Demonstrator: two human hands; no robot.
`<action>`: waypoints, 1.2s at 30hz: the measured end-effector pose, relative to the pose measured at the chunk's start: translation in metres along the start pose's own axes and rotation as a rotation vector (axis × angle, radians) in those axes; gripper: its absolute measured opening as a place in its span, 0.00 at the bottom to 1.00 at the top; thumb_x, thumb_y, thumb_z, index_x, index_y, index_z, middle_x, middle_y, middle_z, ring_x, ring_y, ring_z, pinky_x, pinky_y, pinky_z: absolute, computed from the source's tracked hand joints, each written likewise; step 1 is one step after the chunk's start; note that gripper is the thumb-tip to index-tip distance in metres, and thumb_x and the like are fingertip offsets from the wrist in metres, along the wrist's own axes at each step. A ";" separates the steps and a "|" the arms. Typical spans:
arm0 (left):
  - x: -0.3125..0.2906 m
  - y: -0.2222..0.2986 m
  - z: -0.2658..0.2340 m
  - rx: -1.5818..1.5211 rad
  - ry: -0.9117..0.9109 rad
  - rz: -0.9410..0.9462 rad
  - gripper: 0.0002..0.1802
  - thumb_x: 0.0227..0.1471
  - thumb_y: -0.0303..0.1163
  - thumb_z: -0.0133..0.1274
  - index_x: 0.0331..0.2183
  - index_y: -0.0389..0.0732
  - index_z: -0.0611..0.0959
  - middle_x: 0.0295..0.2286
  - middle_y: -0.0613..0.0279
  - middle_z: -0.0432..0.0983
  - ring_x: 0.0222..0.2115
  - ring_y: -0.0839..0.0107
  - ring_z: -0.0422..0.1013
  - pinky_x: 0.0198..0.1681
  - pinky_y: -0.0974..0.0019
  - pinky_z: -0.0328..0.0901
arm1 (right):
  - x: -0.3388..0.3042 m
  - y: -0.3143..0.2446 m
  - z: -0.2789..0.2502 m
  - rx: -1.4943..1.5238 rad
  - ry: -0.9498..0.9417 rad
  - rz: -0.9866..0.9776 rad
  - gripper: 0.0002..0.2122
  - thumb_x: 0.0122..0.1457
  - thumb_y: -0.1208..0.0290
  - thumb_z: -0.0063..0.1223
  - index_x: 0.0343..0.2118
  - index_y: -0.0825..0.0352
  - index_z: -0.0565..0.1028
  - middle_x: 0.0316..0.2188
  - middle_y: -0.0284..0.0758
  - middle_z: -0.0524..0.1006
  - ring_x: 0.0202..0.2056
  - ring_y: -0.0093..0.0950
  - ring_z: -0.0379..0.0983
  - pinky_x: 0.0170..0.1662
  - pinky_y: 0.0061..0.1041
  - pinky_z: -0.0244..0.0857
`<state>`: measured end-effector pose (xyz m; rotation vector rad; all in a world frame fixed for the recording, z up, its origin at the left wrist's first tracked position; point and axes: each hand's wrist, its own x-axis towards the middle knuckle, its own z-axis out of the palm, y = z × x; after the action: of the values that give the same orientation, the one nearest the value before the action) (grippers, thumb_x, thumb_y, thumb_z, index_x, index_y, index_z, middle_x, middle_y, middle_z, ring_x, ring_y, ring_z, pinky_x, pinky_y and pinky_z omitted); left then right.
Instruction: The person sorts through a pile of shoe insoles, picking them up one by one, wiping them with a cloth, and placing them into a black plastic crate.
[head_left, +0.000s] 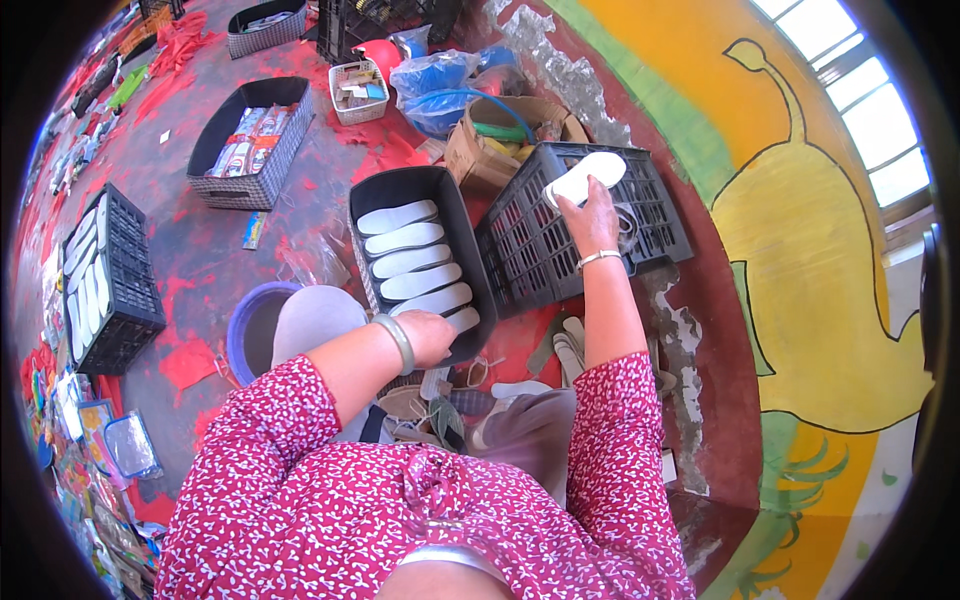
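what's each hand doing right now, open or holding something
Left hand: rests on the near end of the black bin of soles; its grip cannot be told.
Right hand: closed on a white sole over the black crate.

row of soles (415, 262) in tray (400, 186), slatted crate (660, 225) right of it, cardboard box (470, 160) behind

White insoles (412, 258) fill a black tray (400, 187); another white insole (585, 177) sits over a black slatted crate (600, 225). The sleeves (620, 440) are magenta with small white flowers. Red scraps fleck the grey floor (200, 250).
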<state>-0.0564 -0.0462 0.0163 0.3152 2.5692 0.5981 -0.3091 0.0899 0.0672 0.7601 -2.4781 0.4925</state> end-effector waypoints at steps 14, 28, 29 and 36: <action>0.008 0.004 -0.005 -0.013 -0.013 -0.010 0.17 0.47 0.40 0.51 0.34 0.36 0.78 0.31 0.48 0.76 0.36 0.53 0.71 0.41 0.57 0.64 | 0.007 0.009 0.012 0.055 -0.192 0.132 0.22 0.42 0.55 0.56 0.31 0.72 0.74 0.36 0.50 0.73 0.41 0.44 0.69 0.45 0.37 0.62; 0.006 0.006 -0.010 -0.025 -0.010 -0.018 0.16 0.47 0.40 0.51 0.34 0.36 0.78 0.32 0.48 0.76 0.37 0.54 0.71 0.42 0.58 0.65 | 0.007 0.019 0.015 -0.168 -0.085 0.141 0.11 0.57 0.64 0.37 0.31 0.65 0.70 0.24 0.49 0.75 0.29 0.45 0.74 0.33 0.42 0.67; 0.005 0.006 -0.011 -0.026 -0.007 -0.019 0.16 0.47 0.40 0.51 0.34 0.36 0.78 0.32 0.48 0.76 0.37 0.54 0.71 0.42 0.58 0.65 | 0.007 0.016 0.012 -0.155 -0.079 0.144 0.11 0.57 0.64 0.37 0.32 0.65 0.70 0.24 0.49 0.75 0.29 0.45 0.74 0.33 0.43 0.67; 0.004 0.006 -0.011 -0.029 0.003 -0.012 0.16 0.48 0.40 0.51 0.34 0.36 0.78 0.32 0.48 0.76 0.37 0.54 0.71 0.42 0.57 0.64 | 0.006 -0.003 0.003 -0.278 -0.243 -0.038 0.10 0.55 0.65 0.42 0.32 0.65 0.72 0.27 0.43 0.76 0.31 0.42 0.73 0.35 0.41 0.67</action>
<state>-0.0645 -0.0438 0.0261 0.2890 2.5607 0.6310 -0.3131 0.0839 0.0687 0.7902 -2.6718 0.0381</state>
